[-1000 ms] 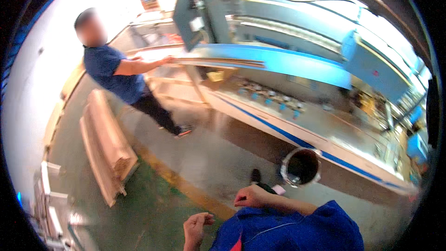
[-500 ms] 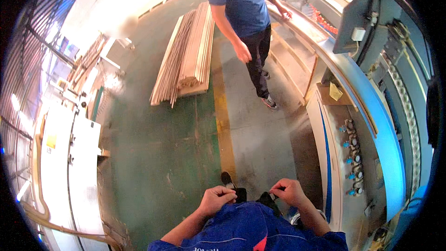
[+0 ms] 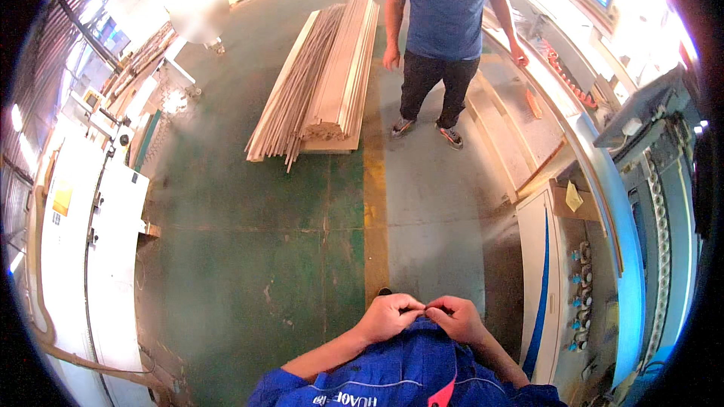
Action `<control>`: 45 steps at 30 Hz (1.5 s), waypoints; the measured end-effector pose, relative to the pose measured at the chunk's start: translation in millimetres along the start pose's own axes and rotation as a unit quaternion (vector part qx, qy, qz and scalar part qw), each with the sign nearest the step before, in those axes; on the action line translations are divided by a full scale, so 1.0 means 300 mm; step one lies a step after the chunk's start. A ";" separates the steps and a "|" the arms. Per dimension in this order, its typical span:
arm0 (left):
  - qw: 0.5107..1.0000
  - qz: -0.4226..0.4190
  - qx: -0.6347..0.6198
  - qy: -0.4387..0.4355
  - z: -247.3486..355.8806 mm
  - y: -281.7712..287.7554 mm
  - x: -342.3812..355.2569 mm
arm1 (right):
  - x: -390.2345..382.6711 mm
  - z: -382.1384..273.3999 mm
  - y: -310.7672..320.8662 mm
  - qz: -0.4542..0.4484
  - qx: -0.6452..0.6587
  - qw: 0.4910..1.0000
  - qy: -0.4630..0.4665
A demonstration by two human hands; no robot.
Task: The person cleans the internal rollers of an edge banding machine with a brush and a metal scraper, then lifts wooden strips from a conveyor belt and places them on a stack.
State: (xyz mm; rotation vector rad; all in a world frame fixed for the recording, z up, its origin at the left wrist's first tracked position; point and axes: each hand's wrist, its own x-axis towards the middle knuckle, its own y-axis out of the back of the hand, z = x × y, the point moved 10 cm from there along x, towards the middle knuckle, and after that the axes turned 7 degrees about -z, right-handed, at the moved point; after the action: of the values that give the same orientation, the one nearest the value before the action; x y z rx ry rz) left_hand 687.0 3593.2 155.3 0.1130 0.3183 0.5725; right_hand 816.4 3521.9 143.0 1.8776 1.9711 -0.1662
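Close to my body, both hands meet at the lower front of my blue jacket. My left hand has its thumb and fingers pinched together. Opposite it, my right hand pinches too, its fingertips touching or nearly touching the left ones. Whatever lies between the fingertips is too small or hidden to make out. The jacket's front edge sits right under the fingers. Below me, the dark tip of a shoe shows just past my hands.
Ahead stands a person in a blue shirt, beside a long machine with a blue bed on the right. A stack of long wooden strips lies on the green floor. White machinery lines the left; a white cabinet stands right.
My hands have come together from apart. The person ahead has turned more toward me, arms lowered. My view has shifted, and the person appears farther right.
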 end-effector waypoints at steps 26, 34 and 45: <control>0.839 -0.186 0.332 -0.389 0.466 -0.268 0.223 | -0.194 0.026 0.221 0.362 0.007 0.920 0.152; 0.816 -0.267 0.407 -0.311 0.455 -0.615 0.247 | -0.506 0.269 0.271 0.347 0.123 0.925 0.094; 0.611 -0.668 0.392 -0.162 0.033 -1.056 -0.107 | -1.225 0.456 -0.556 0.731 0.227 0.619 -0.177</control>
State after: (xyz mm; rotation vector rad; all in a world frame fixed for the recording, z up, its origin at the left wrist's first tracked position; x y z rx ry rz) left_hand 827.7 3310.5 112.1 0.7499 0.1937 -1.1494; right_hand 684.8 3117.1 122.9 2.7977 -0.3022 -0.4802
